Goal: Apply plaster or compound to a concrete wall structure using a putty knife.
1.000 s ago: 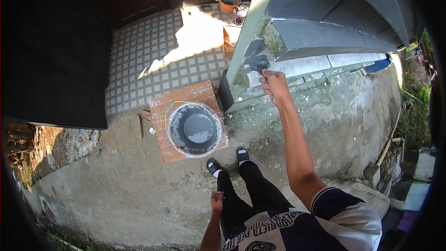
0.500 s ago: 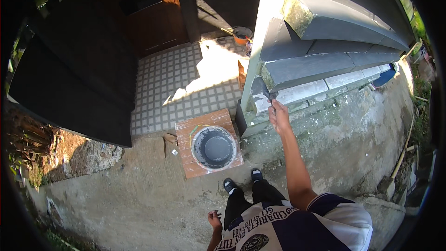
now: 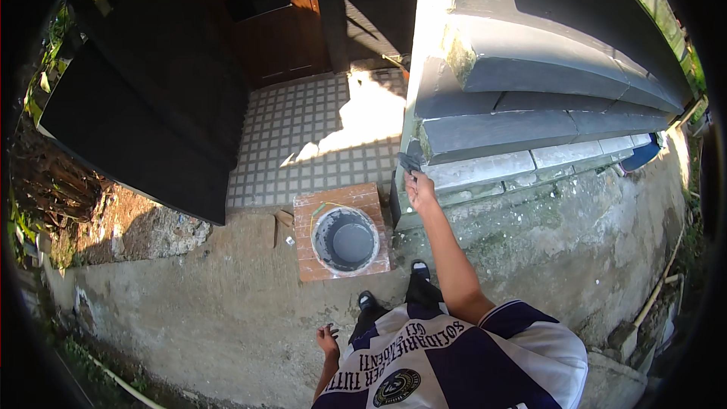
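My right hand (image 3: 420, 190), arm stretched forward, is closed round the handle of a paintbrush (image 3: 410, 161). Its dark grey-coated bristles are at the left end of the stepped wall (image 3: 492, 136), by the pale corner edge just below the lowest grey-painted ledge. Low at my left side hangs my left hand (image 3: 328, 341), its fingers loosely apart and holding nothing that I can see. Between my feet and the tiled porch stands a bucket (image 3: 321, 246) with grey paint (image 3: 354, 242) inside and a thin wire handle. The bucket rests on a brown, paint-spotted board (image 3: 309, 263).
A checkered tile floor (image 3: 265, 144) leads back to a brown wooden door (image 3: 276, 38). To the left juts a dark wall panel (image 3: 136, 136). An unpainted whitish strip (image 3: 485, 169) runs under the ledges, and rough concrete (image 3: 227, 303) lies around my feet.
My right hand and the paintbrush have moved left, from beneath the ledge's corner to the wall's left end. The view has shifted; the bucket stays on its board.
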`<state>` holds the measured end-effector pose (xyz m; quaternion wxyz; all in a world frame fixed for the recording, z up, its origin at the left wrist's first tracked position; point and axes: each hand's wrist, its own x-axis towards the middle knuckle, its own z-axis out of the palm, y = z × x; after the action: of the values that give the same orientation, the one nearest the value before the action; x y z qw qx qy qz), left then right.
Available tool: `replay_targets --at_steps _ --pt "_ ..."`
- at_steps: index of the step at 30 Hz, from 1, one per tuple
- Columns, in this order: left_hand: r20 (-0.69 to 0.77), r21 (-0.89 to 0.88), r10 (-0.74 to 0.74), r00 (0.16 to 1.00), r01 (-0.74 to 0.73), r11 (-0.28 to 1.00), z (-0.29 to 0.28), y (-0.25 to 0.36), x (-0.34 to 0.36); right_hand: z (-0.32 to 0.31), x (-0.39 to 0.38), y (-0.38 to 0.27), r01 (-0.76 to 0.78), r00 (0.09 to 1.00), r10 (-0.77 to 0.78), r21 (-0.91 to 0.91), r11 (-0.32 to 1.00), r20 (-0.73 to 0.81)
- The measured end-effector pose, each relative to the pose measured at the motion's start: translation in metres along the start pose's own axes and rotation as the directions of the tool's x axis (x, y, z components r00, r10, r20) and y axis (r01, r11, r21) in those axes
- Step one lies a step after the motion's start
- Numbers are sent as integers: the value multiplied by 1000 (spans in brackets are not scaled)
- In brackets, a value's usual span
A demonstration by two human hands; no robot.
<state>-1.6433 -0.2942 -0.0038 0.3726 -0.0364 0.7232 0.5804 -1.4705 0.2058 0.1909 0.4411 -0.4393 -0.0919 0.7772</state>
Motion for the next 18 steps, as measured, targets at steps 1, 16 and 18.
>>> replay_targets --at_steps 1,16,18 --pt "-11 -5 2 1000 -2 1000 5 -1 -2 15 -24 1 115 993 -114 0 993 -36" --pt "-263 -289 -179 948 100 952 49 -84 -72 -3 -55 1 358 927 -374 -252 899 -18" --pt "-259 -276 -203 944 129 953 53 -89 -72 -24 -39 10 256 954 -283 -224 940 -99"
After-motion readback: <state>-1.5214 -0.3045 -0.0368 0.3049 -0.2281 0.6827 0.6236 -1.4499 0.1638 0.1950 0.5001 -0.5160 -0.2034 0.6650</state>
